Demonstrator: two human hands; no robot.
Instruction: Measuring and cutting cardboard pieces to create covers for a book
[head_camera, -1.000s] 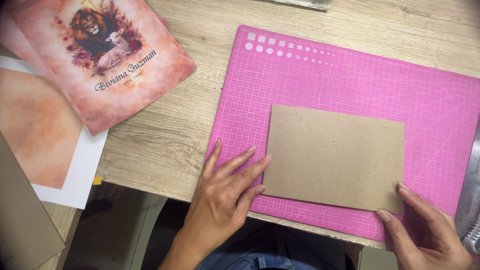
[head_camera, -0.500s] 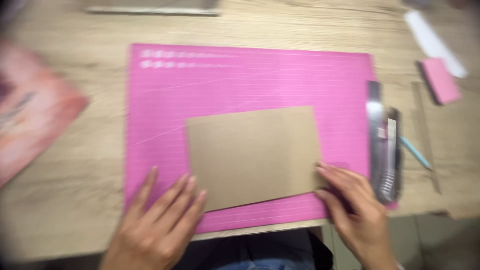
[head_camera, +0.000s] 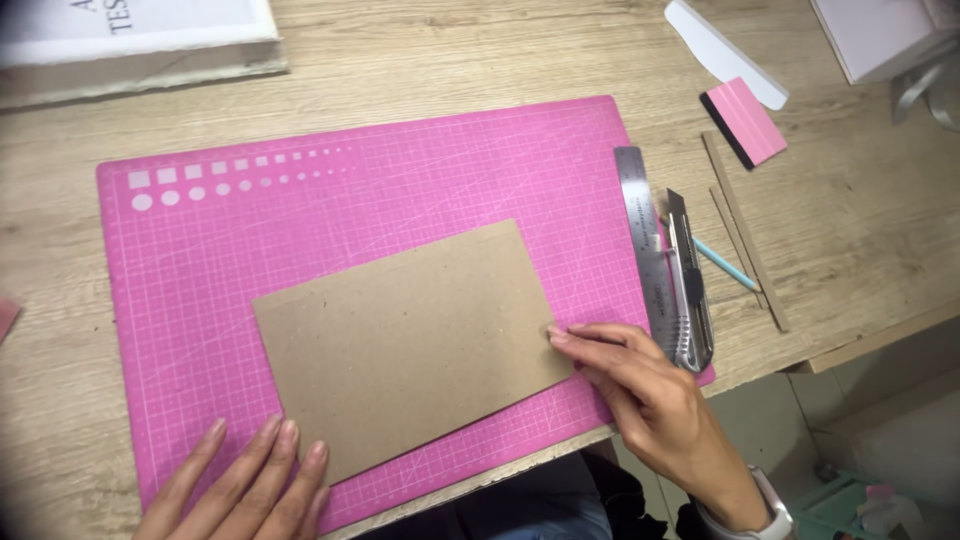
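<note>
Lying flat near the front edge of the pink cutting mat (head_camera: 400, 180), the brown cardboard sheet (head_camera: 410, 345) sits slightly askew, its right end closer to the steel ruler (head_camera: 640, 240) and the utility knife (head_camera: 690, 290). At the cardboard's lower left corner the left hand (head_camera: 245, 490) rests palm down on the mat, fingers straight and lightly spread, gripping nothing. At the cardboard's right edge the right hand (head_camera: 645, 385) reaches in from the tabletop's (head_camera: 860, 220) front edge, wrist bent, its fingertips (head_camera: 560, 337) drawn together and pressing on that edge.
</note>
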